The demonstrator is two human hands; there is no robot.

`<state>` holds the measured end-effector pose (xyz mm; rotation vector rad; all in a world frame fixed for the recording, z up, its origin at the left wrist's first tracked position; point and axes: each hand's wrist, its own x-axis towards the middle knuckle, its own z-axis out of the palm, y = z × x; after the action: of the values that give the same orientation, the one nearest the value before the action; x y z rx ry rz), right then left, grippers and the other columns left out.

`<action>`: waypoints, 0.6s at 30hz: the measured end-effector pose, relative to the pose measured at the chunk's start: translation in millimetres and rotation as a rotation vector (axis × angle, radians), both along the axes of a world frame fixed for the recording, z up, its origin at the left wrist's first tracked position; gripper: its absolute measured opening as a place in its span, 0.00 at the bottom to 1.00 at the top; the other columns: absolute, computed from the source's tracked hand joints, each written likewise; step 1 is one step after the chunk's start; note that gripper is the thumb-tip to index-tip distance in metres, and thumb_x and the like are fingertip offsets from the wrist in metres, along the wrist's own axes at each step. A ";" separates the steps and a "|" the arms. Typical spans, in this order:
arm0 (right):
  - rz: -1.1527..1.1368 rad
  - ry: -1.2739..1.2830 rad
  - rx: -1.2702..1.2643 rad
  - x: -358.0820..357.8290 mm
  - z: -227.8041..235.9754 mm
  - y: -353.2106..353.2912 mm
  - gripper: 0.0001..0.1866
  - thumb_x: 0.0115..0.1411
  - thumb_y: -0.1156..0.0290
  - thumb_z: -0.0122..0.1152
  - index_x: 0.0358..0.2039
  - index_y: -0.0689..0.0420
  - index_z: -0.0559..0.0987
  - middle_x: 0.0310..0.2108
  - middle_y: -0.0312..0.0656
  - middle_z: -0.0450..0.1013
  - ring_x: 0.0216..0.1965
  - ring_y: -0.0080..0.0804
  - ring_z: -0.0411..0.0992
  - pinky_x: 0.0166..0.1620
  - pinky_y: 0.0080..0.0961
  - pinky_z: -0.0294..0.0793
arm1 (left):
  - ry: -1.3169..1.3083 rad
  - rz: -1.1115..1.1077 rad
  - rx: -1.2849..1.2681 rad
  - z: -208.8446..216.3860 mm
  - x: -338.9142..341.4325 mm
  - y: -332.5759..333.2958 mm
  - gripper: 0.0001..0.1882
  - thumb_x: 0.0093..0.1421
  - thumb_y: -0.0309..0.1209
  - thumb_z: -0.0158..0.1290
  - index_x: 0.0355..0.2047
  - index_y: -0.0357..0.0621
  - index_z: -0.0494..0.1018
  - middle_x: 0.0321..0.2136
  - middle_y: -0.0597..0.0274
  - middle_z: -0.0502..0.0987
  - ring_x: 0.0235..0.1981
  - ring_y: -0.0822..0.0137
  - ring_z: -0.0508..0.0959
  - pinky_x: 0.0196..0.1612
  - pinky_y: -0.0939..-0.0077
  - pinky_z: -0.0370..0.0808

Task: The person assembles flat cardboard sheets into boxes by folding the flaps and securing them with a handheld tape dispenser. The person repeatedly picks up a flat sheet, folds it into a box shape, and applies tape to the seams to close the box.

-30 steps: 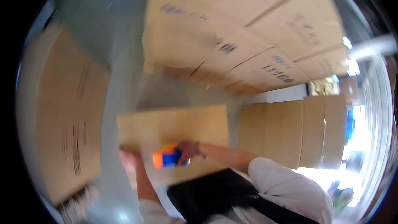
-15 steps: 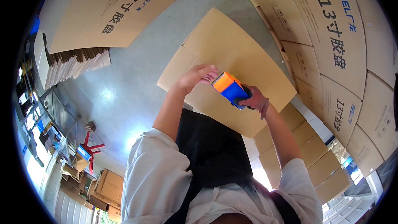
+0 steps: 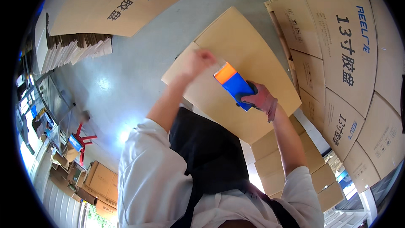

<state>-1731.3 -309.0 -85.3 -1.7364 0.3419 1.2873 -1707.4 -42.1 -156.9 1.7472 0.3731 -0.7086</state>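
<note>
My right hand (image 3: 262, 98), in a dark red and black glove, is wrapped round a blue and orange handheld tape dispenser (image 3: 237, 87). Its orange end points up and left, over a tan cardboard box (image 3: 249, 50) with a plain top. Bare and smeared by motion, my left hand (image 3: 198, 64) is just left of that orange end, above the box's left part. Its fingers look curled together; whatever may be between them is too blurred to make out.
Large stacked cartons (image 3: 346, 55) with dark printing stand at right. At upper left, a printed carton (image 3: 114, 4) sits beside bundled flat cardboard sheets (image 3: 80, 52). More boxes (image 3: 291, 147) lie near my right arm. A red stand (image 3: 82, 141) is on the grey floor at left.
My left hand has moved up and left, away from the dispenser's orange end, and its fingers have curled. The right hand still grips the dispenser. The whole view has shifted slightly.
</note>
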 end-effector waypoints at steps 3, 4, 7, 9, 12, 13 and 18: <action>0.121 -0.082 -0.063 6.9 -3.8 8.7 0.42 0.40 0.60 0.72 0.56 0.59 0.67 0.48 0.50 0.72 0.47 0.40 0.72 0.50 0.30 0.72 | -0.033 0.256 -0.022 -25.9 43.4 92.0 0.06 0.53 0.33 0.58 0.27 0.44 0.78 0.21 0.68 0.76 0.24 0.75 0.72 0.31 0.78 0.69; 0.132 -0.094 -0.053 7.9 -7.4 12.7 0.41 0.41 0.59 0.72 0.56 0.59 0.68 0.48 0.50 0.72 0.47 0.40 0.72 0.50 0.30 0.72 | -0.043 0.297 -0.038 -34.6 57.0 118.9 0.07 0.52 0.33 0.58 0.27 0.43 0.78 0.21 0.68 0.76 0.24 0.75 0.72 0.30 0.78 0.69; -0.005 -0.042 -0.015 6.0 -19.2 17.4 0.39 0.42 0.61 0.71 0.54 0.60 0.69 0.47 0.49 0.72 0.46 0.37 0.73 0.49 0.29 0.73 | -0.084 0.239 0.191 -42.4 76.8 122.8 0.08 0.52 0.34 0.58 0.26 0.44 0.77 0.21 0.68 0.76 0.24 0.74 0.72 0.31 0.78 0.70; -0.068 -0.003 0.021 6.9 -17.9 24.0 0.37 0.43 0.62 0.71 0.53 0.60 0.70 0.46 0.48 0.73 0.45 0.36 0.73 0.48 0.28 0.73 | -0.029 0.175 0.313 -45.1 81.7 113.8 0.06 0.52 0.32 0.59 0.26 0.44 0.77 0.21 0.69 0.75 0.24 0.76 0.72 0.30 0.79 0.69; -0.086 0.087 0.037 16.5 -4.4 31.1 0.34 0.44 0.65 0.70 0.52 0.62 0.70 0.44 0.47 0.74 0.43 0.33 0.73 0.47 0.26 0.74 | 0.039 0.066 0.397 -86.1 69.5 102.6 0.10 0.50 0.39 0.59 0.27 0.46 0.77 0.24 0.67 0.77 0.27 0.70 0.74 0.34 0.73 0.71; -0.093 0.121 0.039 18.4 -3.7 32.6 0.33 0.45 0.66 0.69 0.52 0.63 0.71 0.44 0.47 0.74 0.42 0.32 0.74 0.47 0.26 0.74 | 0.014 -0.002 0.419 -104.9 64.4 95.5 0.12 0.49 0.41 0.58 0.28 0.47 0.78 0.26 0.66 0.79 0.30 0.66 0.76 0.37 0.71 0.72; -0.132 0.102 0.033 12.9 -14.2 28.7 0.33 0.44 0.65 0.69 0.51 0.64 0.71 0.43 0.48 0.75 0.41 0.32 0.74 0.46 0.26 0.74 | 0.038 -0.150 0.693 -135.8 43.4 67.3 0.29 0.52 0.49 0.54 0.53 0.53 0.66 0.51 0.51 0.69 0.50 0.47 0.72 0.52 0.59 0.69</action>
<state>-1718.4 -280.3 -99.4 -1.5966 0.4835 1.2803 -1663.9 25.2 -292.7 2.4367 0.5633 -0.7734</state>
